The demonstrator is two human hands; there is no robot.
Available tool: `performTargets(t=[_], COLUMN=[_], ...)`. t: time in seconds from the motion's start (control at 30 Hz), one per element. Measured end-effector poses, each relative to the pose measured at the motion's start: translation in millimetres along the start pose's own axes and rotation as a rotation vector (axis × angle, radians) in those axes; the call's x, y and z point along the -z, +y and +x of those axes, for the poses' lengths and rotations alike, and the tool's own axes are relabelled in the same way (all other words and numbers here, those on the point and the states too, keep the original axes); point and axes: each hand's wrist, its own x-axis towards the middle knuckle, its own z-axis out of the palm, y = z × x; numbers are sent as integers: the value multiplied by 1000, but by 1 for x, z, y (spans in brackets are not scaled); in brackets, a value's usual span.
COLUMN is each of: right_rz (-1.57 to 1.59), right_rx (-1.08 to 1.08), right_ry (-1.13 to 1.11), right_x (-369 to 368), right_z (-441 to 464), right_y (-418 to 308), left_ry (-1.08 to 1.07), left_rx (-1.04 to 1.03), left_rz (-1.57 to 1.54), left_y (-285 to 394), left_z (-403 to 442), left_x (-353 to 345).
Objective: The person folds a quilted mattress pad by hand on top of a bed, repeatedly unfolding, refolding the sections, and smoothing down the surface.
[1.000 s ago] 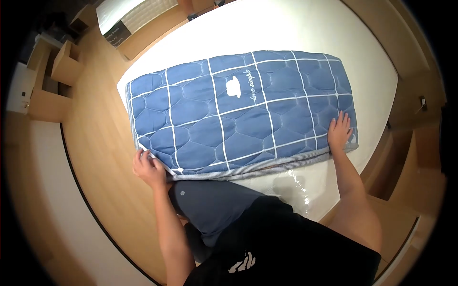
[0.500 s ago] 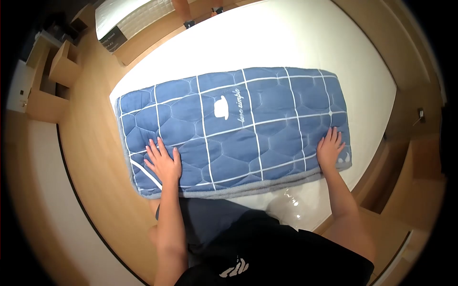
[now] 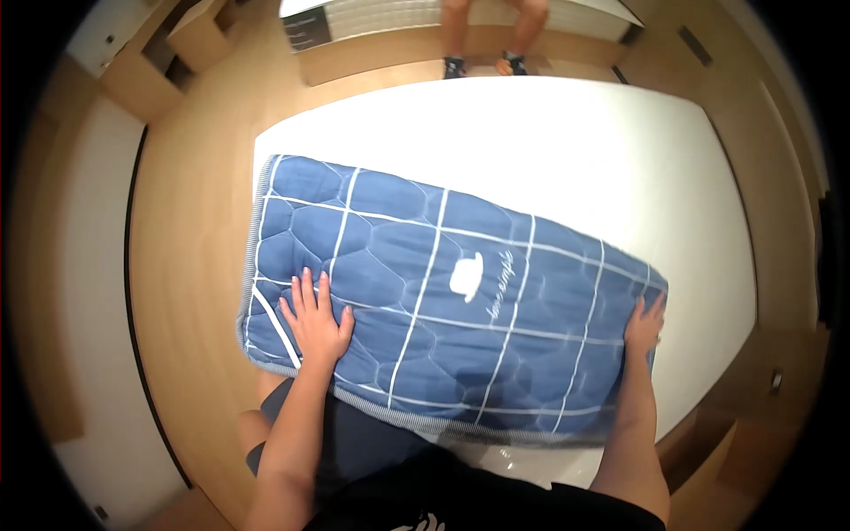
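Observation:
A blue quilted mattress pad (image 3: 381,265) with white grid lines, a white hat print and a lettered print lies folded flat on a white mattress (image 3: 531,142). My left hand (image 3: 319,327) rests flat on the pad's near left part, fingers spread. Close beside it, a white elastic strap (image 3: 277,326) crosses the pad's near left corner. At the pad's right edge lies my right hand (image 3: 645,329), palm down with fingers stretched out. A grey striped border (image 3: 496,434) runs along the near side.
Beyond the mattress, another person's legs (image 3: 487,31) hang in front of a second mattress (image 3: 381,22) on a wooden base. Wooden floor (image 3: 195,265) lies to the left. Wooden furniture (image 3: 735,460) stands close on the right.
My view has shifted, and the pad now slants down to the right. My right hand has moved out to the pad's right edge. My left hand stays on the same part.

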Motion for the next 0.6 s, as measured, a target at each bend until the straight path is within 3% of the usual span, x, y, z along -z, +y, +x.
performTargets(t=[0.33,0.6], right_rz=[-79,-57], right_rx=[75,26], right_ry=[133,32], right_x=[-24,-12], right_z=[3,-1], right_y=[7,4], left_ry=[-45,23], left_rx=[13,-6], left_rz=[-24,-74], left_y=[-4,-7], left_z=[6,0], left_x=[3,11])
